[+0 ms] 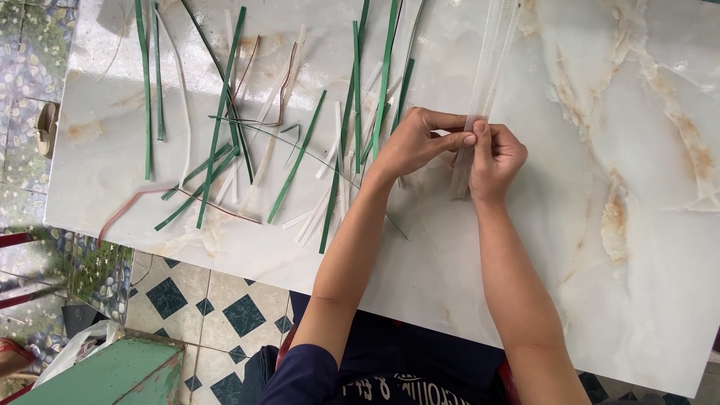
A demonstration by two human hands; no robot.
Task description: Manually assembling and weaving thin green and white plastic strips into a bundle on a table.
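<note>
We pinch pale strips over the table.

The table [570, 247] is smooth and shiny, so loose strips could slide, and the green strips [225, 112] near its left edge could fall to the floor. Our left hand [411, 144] and right hand [495, 159] are curled almost shut, and their fingertips meet, pinching the pale strips [491, 60] above the middle of the table. The strips are thin, so a hard tug might bend or tear them, and a loose pinch might let them slip. We cannot count them; they blend into the stone. Our fingers hide the part we hold, and the far ends are cut off.
</note>
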